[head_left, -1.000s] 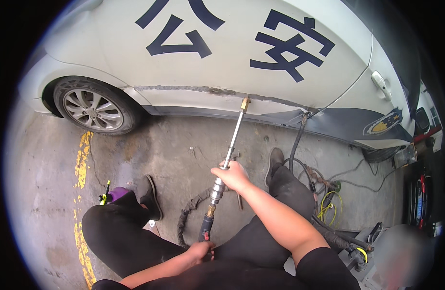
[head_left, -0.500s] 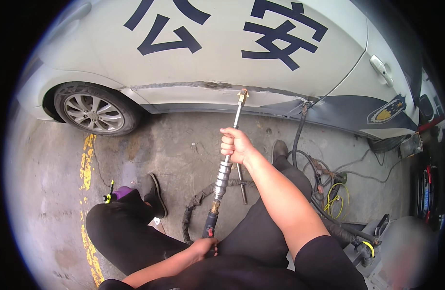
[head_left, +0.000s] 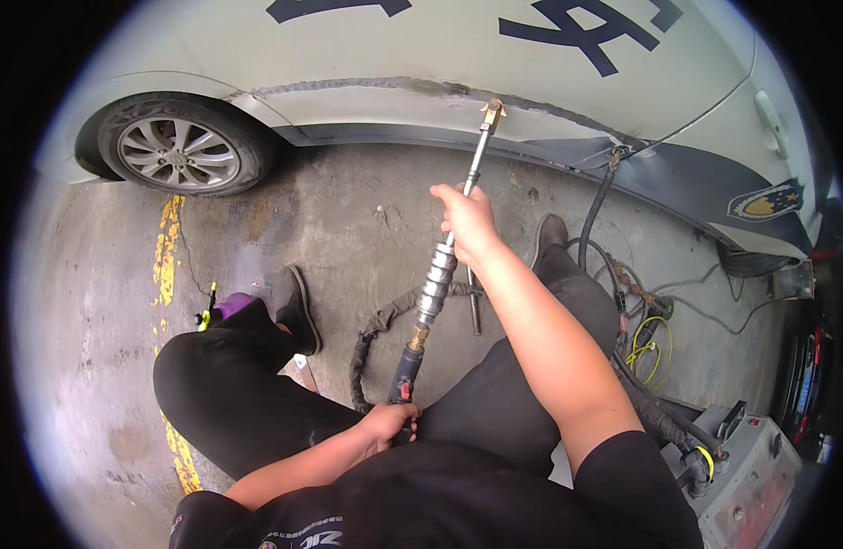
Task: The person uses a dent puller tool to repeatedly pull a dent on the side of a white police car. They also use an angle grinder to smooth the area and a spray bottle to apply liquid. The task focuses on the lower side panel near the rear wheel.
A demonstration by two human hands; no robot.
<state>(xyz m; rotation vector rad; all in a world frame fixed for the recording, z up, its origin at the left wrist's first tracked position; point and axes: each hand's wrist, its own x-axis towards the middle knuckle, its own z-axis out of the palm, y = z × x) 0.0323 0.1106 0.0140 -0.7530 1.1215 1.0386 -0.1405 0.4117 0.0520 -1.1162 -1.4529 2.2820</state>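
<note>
Slide hammer set against scraped sill

Car (head_left: 421,55) fills the frame's top, closer than a second ago. Slide hammer (head_left: 440,265) has its brass tip touching the scrape, centre. Right hand (head_left: 470,220) has climbed the shaft, gripping it; left hand (head_left: 389,423) clasps the black handle, lower centre.

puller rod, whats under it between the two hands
Under the puller rod lie bare concrete floor, a dark wrapped hose and a thin metal bar. The right hand and left hand cover what lies beneath them.
</note>
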